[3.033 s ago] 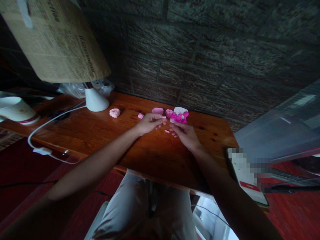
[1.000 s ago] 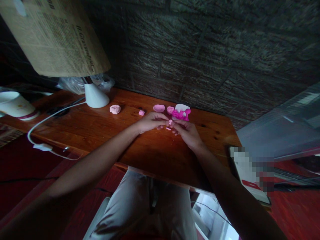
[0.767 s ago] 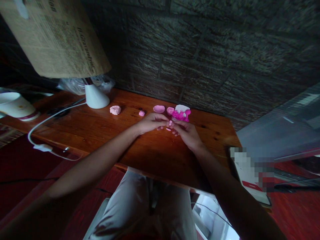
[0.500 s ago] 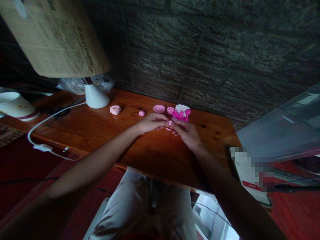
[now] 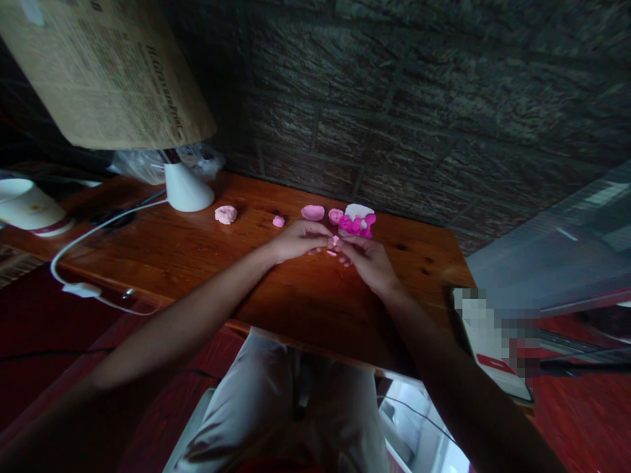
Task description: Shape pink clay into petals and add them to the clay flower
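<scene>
Left hand (image 5: 302, 242) and right hand (image 5: 367, 261) pinching small pink piece (image 5: 336, 241) between them, pink lumps lying on wooden bench (image 5: 315, 309)

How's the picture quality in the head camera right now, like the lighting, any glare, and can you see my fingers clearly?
Head view: dim overall, the brick wall darkest behind the lamp; pale glare on the glassy panel at right; fingertips of both hands soft, fine detail unclear; blocky pixelation beside the phone-like object.
</scene>
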`<state>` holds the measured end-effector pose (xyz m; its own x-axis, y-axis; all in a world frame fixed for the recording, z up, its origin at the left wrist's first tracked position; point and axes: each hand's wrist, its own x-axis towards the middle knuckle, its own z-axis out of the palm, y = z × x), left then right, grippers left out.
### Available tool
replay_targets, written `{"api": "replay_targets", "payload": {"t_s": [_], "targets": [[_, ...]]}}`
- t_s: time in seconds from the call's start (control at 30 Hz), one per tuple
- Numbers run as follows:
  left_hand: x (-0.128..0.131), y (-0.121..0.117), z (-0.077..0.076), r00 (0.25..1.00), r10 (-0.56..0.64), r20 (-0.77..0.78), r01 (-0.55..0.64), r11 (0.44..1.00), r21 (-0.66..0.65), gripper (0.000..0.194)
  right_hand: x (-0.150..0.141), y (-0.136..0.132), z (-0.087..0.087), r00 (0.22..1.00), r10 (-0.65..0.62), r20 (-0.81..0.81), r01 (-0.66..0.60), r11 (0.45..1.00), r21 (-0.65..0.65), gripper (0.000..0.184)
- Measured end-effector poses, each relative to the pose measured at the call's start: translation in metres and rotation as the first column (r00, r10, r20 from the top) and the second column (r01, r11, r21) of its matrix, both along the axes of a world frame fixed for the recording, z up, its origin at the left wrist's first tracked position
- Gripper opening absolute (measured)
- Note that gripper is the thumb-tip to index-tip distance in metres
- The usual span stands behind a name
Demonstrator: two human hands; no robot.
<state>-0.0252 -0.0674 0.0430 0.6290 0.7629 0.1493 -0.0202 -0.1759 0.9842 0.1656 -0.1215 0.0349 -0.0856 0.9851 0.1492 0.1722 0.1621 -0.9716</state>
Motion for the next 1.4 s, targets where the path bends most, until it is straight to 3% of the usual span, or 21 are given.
{"api": "replay_targets", "payload": {"t_s": [0.33, 0.6, 0.8, 1.07, 1.4], "targets": [[0.0005, -0.0014, -0.0005, 1.000, 0.000, -0.024, 0.001, 1.000, 0.014, 0.014, -0.0004, -0.0006, -0.0009, 0.999, 0.000, 0.041, 0.000, 1.000, 0.011, 0.038], [-0.0004, -0.0008, -0.0014, 0.997, 0.051, -0.064, -0.050, 0.999, 0.018, 0.022, -0.0016, -0.0006, -0.0018, 1.000, -0.013, -0.016, 0.013, 1.000, 0.013, 0.039], [0.0003, -0.0023, 0.0018, 1.000, -0.007, -0.028, 0.007, 1.000, -0.012, 0.023, 0.0010, 0.0010, -0.0032, 1.000, -0.009, -0.008, 0.009, 1.000, 0.002, 0.036], [0.0033, -0.0029, -0.0034, 1.000, 0.029, 0.006, -0.030, 0.999, 0.035, 0.029, 0.0022, 0.0014, -0.0045, 1.000, -0.011, 0.024, 0.011, 0.999, 0.033, 0.036], [0.0014, -0.0041, 0.0010, 0.998, 0.056, -0.001, -0.056, 0.998, -0.007, 0.021, 0.0006, -0.0005, -0.0006, 1.000, -0.011, 0.020, 0.011, 1.000, 0.005, 0.034]]}}
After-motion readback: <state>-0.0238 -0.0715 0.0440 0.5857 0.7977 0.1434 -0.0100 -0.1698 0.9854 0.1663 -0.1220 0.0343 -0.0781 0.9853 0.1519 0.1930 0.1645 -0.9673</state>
